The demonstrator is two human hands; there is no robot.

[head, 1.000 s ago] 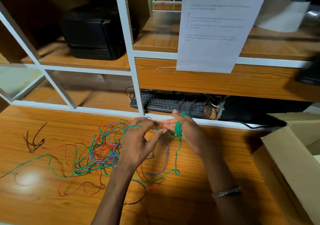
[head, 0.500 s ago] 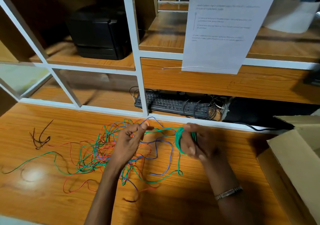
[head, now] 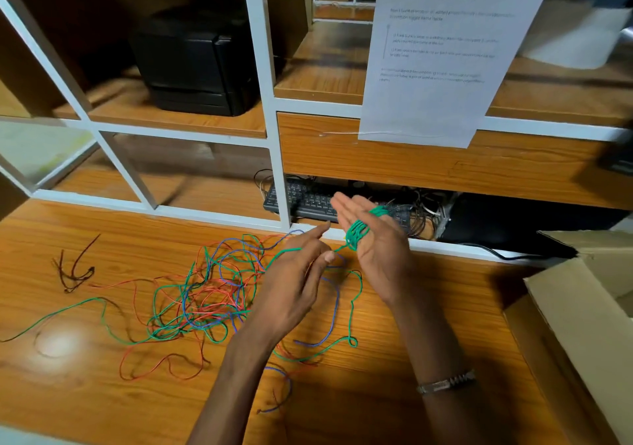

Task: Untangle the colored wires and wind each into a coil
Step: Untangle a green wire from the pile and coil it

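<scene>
- Two hands over the wooden table point(head: 85, 393), and one tangle of wires point(head: 205, 293) spread just left of them: green, red and blue strands all crossing each other.
- One green coil point(head: 358, 233) sits wound around the fingers of the right hand point(head: 373, 239); I count several turns, too close together to number exactly.
- That right hand is palm up with fingers straight and relaxed, the coil looped around them rather than clenched.
- The left hand point(head: 294, 283) has loose, half-straight fingers, index pointing toward the shelf; the green wire point(head: 284, 254) runs across its fingers to the coil, but I cannot tell whether it is pinched or just draped.
- One small dark wire scrap point(head: 73, 269) lies on its own, well apart at the left of the tangle.
- One keyboard point(head: 308, 199) sits under the white shelf frame point(head: 274, 108), one black printer point(head: 195, 64) sits on the shelf above, and one paper sheet point(head: 442, 50) hangs at the front.
- Edges: the frame rail bounds the table just behind the hands, and one cardboard box point(head: 582, 324) crowds the right side; bare wood lies open in front and at the near left.
- Against half a second ago: the right hand was curled down around the coil, and now it is turned open, palm up and higher. The left hand has let its fingers spread and moved right, closer to the coil.
</scene>
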